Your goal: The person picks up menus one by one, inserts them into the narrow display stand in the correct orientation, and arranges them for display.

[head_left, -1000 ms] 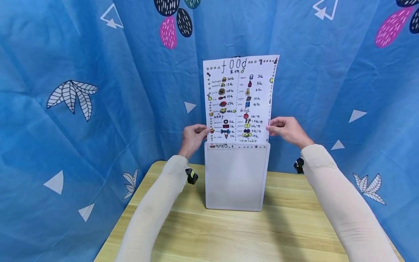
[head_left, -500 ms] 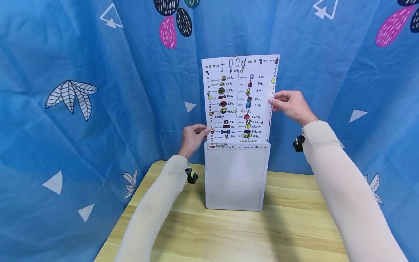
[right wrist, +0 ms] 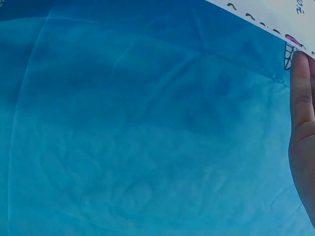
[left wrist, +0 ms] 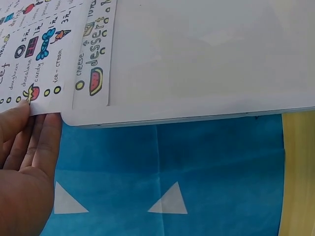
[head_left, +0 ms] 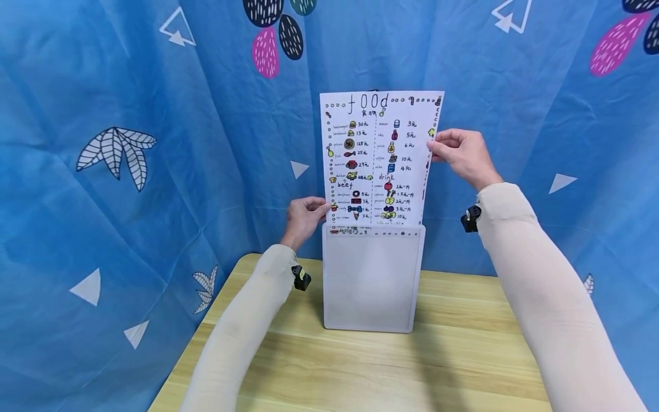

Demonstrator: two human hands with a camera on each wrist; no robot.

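A white paper sheet [head_left: 378, 157] headed "food", covered in small coloured drawings and prices, stands upright with its bottom edge inside a translucent plastic sleeve [head_left: 372, 278]. The sleeve stands on the wooden table [head_left: 360, 366] against the blue curtain. My left hand [head_left: 305, 216] pinches the sheet's left edge just above the sleeve's top. In the left wrist view the left hand [left wrist: 24, 162] has its fingers behind the paper [left wrist: 54, 49] beside the sleeve [left wrist: 206, 54]. My right hand [head_left: 460, 153] pinches the right edge about halfway up. A right fingertip [right wrist: 300, 83] touches the paper's edge [right wrist: 275, 14].
A blue patterned curtain [head_left: 128, 143] hangs close behind the table and wraps round both sides. Bare wood lies in front of the sleeve up to the near edge. Small black wrist cameras [head_left: 301, 278] sit on both sleeves.
My right hand has slid up the sheet's right edge, from just above the sleeve to about mid-height. The left hand and the sleeve have stayed put.
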